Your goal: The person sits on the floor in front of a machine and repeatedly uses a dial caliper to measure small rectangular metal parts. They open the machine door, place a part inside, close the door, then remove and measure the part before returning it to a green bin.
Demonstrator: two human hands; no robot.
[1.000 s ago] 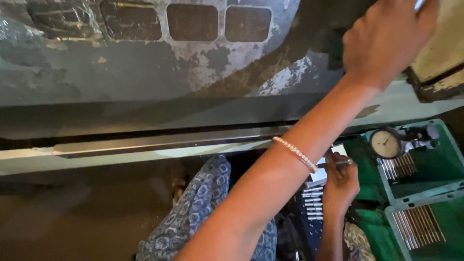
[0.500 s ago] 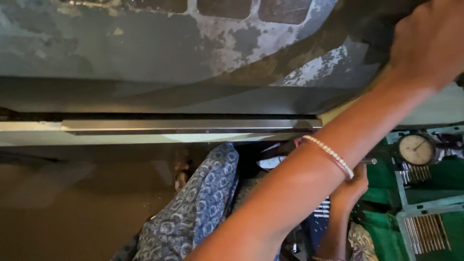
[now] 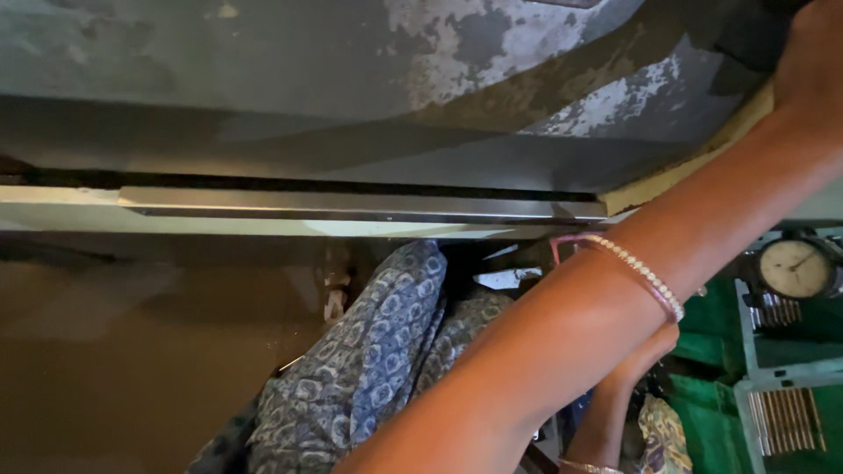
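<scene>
Right hand (image 3: 812, 66) is reaching up and away to the top right corner, wrist resting against the tan edge (image 3: 694, 158) of a pad or board tucked under the worn grey machine body (image 3: 351, 79). The fingers are running out of view there, so I cannot tell whether they are curled on that edge or lying flat on it. The tan edge is running diagonally, low at the near-left end by the metal rail (image 3: 351, 204), climbing toward the hand; its long axis is lining up roughly with the forearm.

A beaded bracelet (image 3: 637, 274) is sitting on the right forearm, well back from the fingers.

Left hand (image 3: 645, 351) is hanging low, below the right forearm and mostly hidden by it. Its fingers are not showing; grip state unknown. It is sitting just beside the green tray (image 3: 702, 342), with a dial gauge (image 3: 795, 268) and rows of metal pins (image 3: 786, 420) further out past it.

Right hand is clearly the nearer one to the tan edge; left is well apart from it, down by the blue patterned cloth (image 3: 378, 351) over the lap.
</scene>
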